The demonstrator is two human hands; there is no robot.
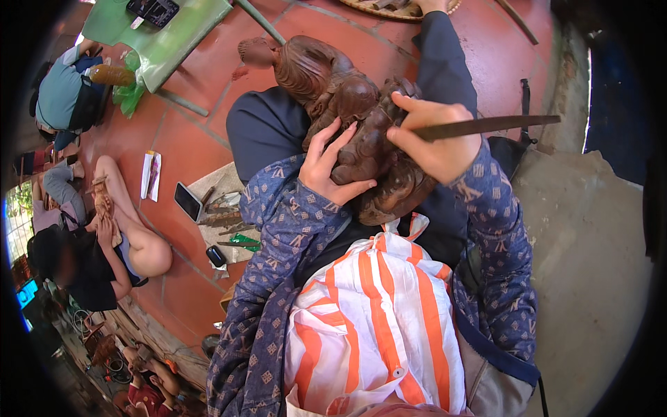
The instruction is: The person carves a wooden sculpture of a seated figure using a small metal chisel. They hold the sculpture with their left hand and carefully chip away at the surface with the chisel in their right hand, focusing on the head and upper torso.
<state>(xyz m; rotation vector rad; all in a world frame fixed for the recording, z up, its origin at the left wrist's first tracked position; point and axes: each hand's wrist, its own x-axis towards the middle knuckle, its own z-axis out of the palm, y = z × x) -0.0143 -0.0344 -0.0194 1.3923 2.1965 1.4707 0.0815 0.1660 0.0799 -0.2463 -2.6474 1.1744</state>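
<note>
A dark brown carved wooden statue (365, 142) lies tilted across my lap, its head end toward the upper left. My left hand (325, 167) is on its near left side, fingers spread from the thumb and pressed around the carved surface. In my right hand (450, 142) is a long flat brown tool (504, 126), shaped like a file. One end of it sticks out to the right past my hand. Its working end is hidden by my fingers, which are close against the lower right of the carving.
At left, a mat (221, 182) bears several carving tools (226, 219) and a phone (187, 201). A green plastic table (187, 28) stands upper left; a woven tray (368, 10) is at the top. Another person (90, 264) sits left, holding a small carving (102, 201).
</note>
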